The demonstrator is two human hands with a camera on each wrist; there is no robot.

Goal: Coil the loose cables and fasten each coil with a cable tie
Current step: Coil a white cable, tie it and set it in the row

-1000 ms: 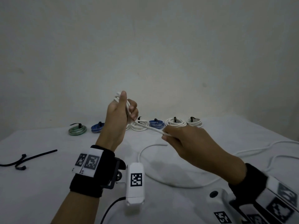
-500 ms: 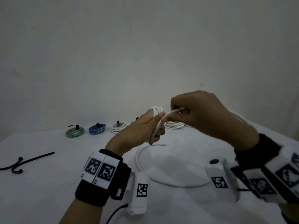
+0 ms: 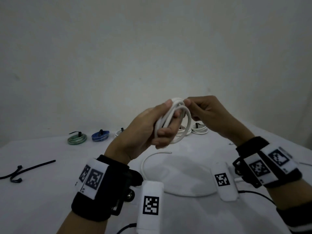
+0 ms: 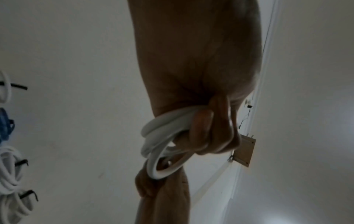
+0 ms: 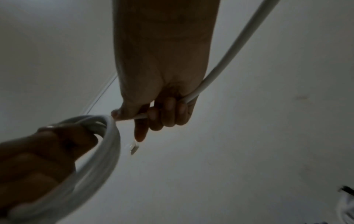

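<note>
My left hand (image 3: pixel 162 129) is raised above the table and grips a white cable coil (image 3: pixel 175 119) of several loops; the same coil (image 4: pixel 162 141) wraps round its fingers in the left wrist view. My right hand (image 3: pixel 200 110) pinches the free run of the white cable (image 5: pixel 216 71) right at the top of the coil (image 5: pixel 91 151). The loose remainder of the cable (image 3: pixel 146 168) lies in an arc on the table below the hands. Black cable ties (image 3: pixel 22 171) lie at the left.
Finished tied coils line the back of the white table (image 3: pixel 42 200): a green coil (image 3: pixel 77 139), a blue coil (image 3: pixel 100 135), and white coils (image 3: pixel 200 130) partly hidden behind my hands. A plain wall rises behind them.
My right hand swung the cable up and over from low right to the top of the coil, adding a loop. My left hand tilted and lifted with the coil.
</note>
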